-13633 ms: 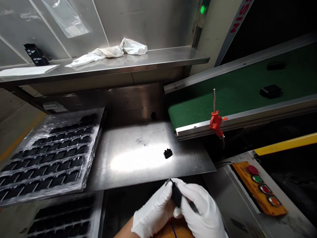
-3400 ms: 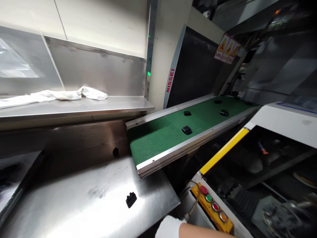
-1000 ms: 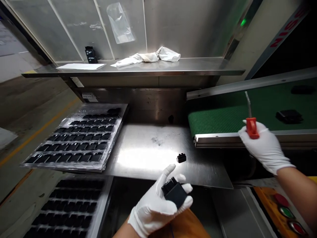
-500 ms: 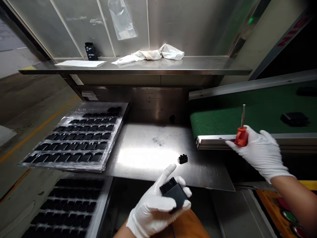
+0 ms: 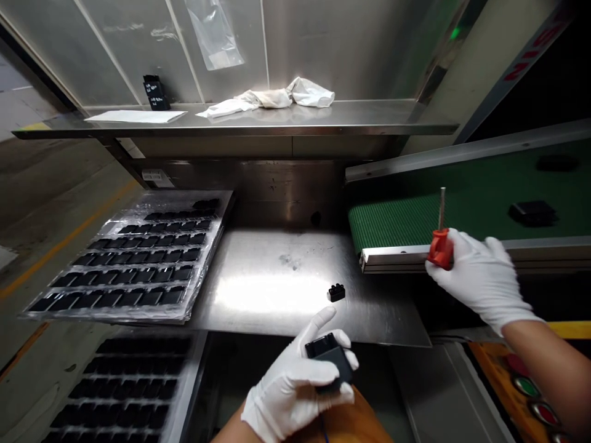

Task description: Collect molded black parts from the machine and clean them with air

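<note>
My left hand, in a white glove, is wrapped round a black rectangular housing at the bottom centre. Its fingers press on both sides of the piece. My right hand, also gloved, grips a red-handled tool with a metal shaft pointing up, at the near edge of the green conveyor. A small black part with a knobbed top lies on the metal table, just beyond the left fingertips.
A plastic tray of black pieces lies on the left, with another tray below. The green conveyor carries a black block. White cloths lie on the shelf. Push buttons are at lower right.
The whole scene has shifted slightly left in view. The left hand with the housing sits a little further right relative to the table. Both hands keep their holds.
</note>
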A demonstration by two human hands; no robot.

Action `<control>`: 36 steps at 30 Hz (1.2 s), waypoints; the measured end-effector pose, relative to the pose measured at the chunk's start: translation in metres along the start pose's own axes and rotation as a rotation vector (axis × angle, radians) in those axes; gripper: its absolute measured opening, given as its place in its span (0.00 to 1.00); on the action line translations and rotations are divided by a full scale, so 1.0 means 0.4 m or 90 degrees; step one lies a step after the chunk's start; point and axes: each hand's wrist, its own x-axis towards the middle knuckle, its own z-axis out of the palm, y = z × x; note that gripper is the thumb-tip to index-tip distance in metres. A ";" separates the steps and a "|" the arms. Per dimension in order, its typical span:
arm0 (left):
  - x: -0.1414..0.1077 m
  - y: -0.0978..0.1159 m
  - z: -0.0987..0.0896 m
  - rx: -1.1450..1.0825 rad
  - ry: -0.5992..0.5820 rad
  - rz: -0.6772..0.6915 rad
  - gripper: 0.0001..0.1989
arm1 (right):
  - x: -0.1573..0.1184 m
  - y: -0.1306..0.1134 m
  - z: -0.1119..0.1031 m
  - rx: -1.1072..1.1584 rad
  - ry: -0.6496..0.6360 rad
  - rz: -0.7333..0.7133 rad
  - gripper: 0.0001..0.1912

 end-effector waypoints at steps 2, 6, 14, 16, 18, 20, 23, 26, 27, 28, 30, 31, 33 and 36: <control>0.019 -0.012 -0.014 0.071 0.028 0.003 0.35 | 0.015 0.014 0.008 0.037 -0.011 0.018 0.13; 0.064 -0.042 -0.087 0.267 0.155 0.008 0.30 | 0.010 0.029 -0.014 0.318 -0.019 0.040 0.12; 0.091 -0.112 -0.313 0.411 0.343 -0.042 0.23 | -0.199 -0.142 -0.085 0.369 -0.604 -0.287 0.18; 0.090 -0.130 -0.345 0.394 0.351 -0.068 0.23 | -0.252 -0.189 -0.063 0.334 -0.690 -0.300 0.09; 0.089 -0.143 -0.364 0.393 0.359 -0.087 0.22 | -0.282 -0.214 -0.038 0.308 -0.700 -0.302 0.05; 0.086 -0.150 -0.377 0.399 0.373 -0.095 0.21 | -0.290 -0.221 -0.020 0.291 -0.689 -0.303 0.04; 0.083 -0.155 -0.388 0.424 0.398 -0.101 0.21 | -0.285 -0.218 -0.011 0.261 -0.700 -0.307 0.03; 0.085 -0.158 -0.394 0.463 0.409 -0.100 0.19 | -0.282 -0.214 -0.008 0.226 -0.702 -0.319 0.04; 0.087 -0.159 -0.394 0.476 0.406 -0.098 0.18 | -0.283 -0.213 -0.006 0.218 -0.699 -0.325 0.05; 0.090 -0.160 -0.395 0.488 0.401 -0.095 0.18 | -0.284 -0.212 -0.002 0.213 -0.694 -0.331 0.06; 0.095 -0.162 -0.396 0.513 0.385 -0.088 0.18 | -0.285 -0.210 0.005 0.208 -0.693 -0.340 0.08; 0.098 -0.164 -0.398 0.525 0.377 -0.083 0.19 | -0.285 -0.209 0.008 0.207 -0.694 -0.343 0.08; 0.104 -0.166 -0.403 0.549 0.363 -0.074 0.20 | -0.285 -0.207 0.012 0.204 -0.694 -0.350 0.09; 0.110 -0.170 -0.415 0.572 0.345 -0.064 0.20 | -0.284 -0.207 0.011 0.204 -0.696 -0.352 0.09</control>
